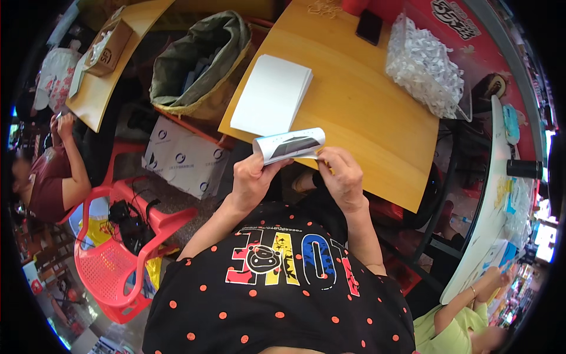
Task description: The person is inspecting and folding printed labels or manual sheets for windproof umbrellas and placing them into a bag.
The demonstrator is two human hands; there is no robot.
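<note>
Between my two hands, just off the near edge of the table, a printed paper sheet is bent over into a curl, with a dark picture on its face. My left hand grips its left end, thumb and fingers closed. At the right end, my right hand pinches the sheet's edge between thumb and fingers. Right behind the curled sheet, a stack of white paper lies on the wooden table. Whether the sheet is one layer or several I cannot tell.
A clear bin of white paper pieces and a black phone sit at the table's far right. Left of the table stands a large lined sack, near a red plastic chair. Other people work at tables on both sides.
</note>
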